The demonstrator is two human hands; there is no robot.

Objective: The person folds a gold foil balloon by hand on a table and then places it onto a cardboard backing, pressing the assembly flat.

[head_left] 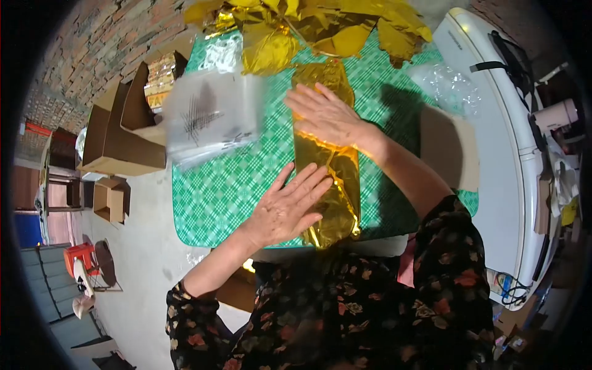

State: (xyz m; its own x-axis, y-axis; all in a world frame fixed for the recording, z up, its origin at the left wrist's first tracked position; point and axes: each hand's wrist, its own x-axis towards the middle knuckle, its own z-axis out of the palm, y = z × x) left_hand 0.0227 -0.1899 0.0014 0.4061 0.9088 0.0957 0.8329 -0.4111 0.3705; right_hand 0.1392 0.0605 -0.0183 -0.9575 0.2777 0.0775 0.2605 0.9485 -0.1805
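Note:
A shiny gold foil piece point(342, 200), folded into a long strip, lies lengthwise on the green checked tablecloth point(228, 197), its near end at the table's front edge. My right hand point(327, 117) rests flat across the strip's upper part, fingers stretched to the left. Lower down, my left hand point(283, 209) has its fingers extended over the strip's left side, thumb towards its near end. Neither hand grips the foil. Creases run along its lower half, and my hands hide part of the middle.
More gold foil pieces point(333, 28) lie heaped at the far edge. Left of the strip is a stack of clear plastic bags point(213, 117), near white string point(222, 52). A clear plastic bag point(447, 86) and cardboard point(450, 148) lie right, beside a white appliance point(499, 154). Cardboard boxes point(123, 148) stand left.

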